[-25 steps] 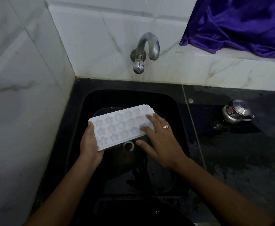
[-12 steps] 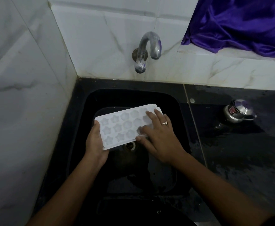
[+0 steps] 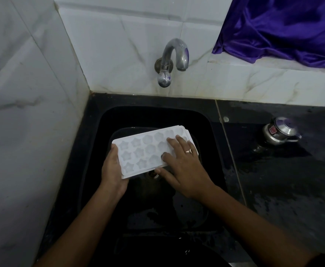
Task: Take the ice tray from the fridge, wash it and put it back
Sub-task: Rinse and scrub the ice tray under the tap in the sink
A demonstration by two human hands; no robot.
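We look down into a black sink (image 3: 92, 151) set in the left corner of a dark, wet counter (image 3: 292, 189), with pale marble-look tiles behind and to the left. A white ice tray (image 3: 148, 151) is held over the middle of the sink, just above the drain (image 3: 154, 175), cavities facing up, its right end angled toward the sink's back edge. Holding it here probably lets any water fall straight into the sink.

The left hand (image 3: 112, 170) grips the tray's left short end, with the thumb on the top rim and the fingers curled out of sight beneath. This seems to steady the tray against pressure from the other hand.

The right hand (image 3: 184, 166), wearing a ring, lies flat over the tray's right end. Its fingers are straight and spread across the star and flower cavities, and the thumb reaches along the near edge. It holds nothing. We judge that it is rubbing the cavities clean.

A curved metal tap (image 3: 174, 60) juts from the back wall above the sink's back edge, and we see no water coming from it. A small steel pot (image 3: 279, 132) stands on the counter well right of the sink. A purple cloth (image 3: 283, 26) drapes over the ledge at the far right corner.
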